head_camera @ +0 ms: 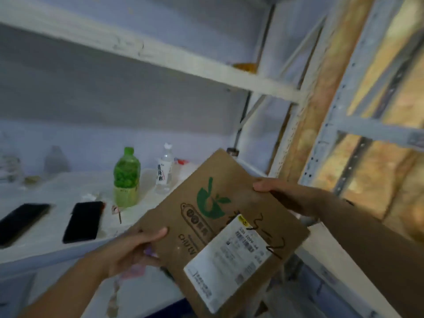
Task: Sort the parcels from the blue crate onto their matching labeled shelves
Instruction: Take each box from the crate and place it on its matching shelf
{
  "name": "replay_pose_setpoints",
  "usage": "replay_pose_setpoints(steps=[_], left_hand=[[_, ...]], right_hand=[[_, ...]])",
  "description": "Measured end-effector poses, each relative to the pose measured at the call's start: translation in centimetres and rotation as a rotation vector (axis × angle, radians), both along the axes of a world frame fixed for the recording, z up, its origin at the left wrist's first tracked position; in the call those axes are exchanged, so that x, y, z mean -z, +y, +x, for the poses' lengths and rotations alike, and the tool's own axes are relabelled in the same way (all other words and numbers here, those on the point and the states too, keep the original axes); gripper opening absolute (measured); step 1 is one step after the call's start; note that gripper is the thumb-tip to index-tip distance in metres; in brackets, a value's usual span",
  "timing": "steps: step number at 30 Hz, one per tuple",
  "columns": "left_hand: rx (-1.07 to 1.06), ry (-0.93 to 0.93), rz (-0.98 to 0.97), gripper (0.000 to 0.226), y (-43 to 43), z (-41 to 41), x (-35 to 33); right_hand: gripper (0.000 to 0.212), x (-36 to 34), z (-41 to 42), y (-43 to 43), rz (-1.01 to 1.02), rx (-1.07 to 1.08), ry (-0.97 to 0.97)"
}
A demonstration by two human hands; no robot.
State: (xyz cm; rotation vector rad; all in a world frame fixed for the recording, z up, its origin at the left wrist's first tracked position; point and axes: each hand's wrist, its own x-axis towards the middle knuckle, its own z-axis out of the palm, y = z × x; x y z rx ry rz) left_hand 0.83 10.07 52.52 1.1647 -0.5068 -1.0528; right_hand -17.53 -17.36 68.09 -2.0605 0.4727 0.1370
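Brown cardboard parcel (215,226), green logo, white label, both hands holding

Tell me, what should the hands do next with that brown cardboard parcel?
Probably turn the flat brown cardboard parcel level to read its white shipping label: both the left hand and right hand hold it tilted, unshelved.

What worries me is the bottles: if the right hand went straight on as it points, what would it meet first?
Probably the clear bottle, with the green bottle beyond; the right hand points leftward, gripping the brown parcel. Depth is unclear; it might pass in front.
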Motion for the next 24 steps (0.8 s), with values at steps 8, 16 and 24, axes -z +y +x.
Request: replay_pose_setpoints(steps=[8, 16, 24], left_hand=[[-0.13, 0.125, -0.429, 0.057, -2.6, -8.8, -12.9], [-0.021, 0.205, -0.652, 0.056, -8.1, -14.2, -23.7], [0.064, -0.142, -0.697, 0.061, -15.0, -20.4, -31.0]], right_hand=[[0.075, -22.9, -8.7, 7.9, -0.432, 0.2, -0.349], [0.044, -18.7, -18.4, 11.0, -0.574, 0.611, -1.039], [0.097, -16.8, -22.1, 6.5, -0.672, 0.745, -0.863]])
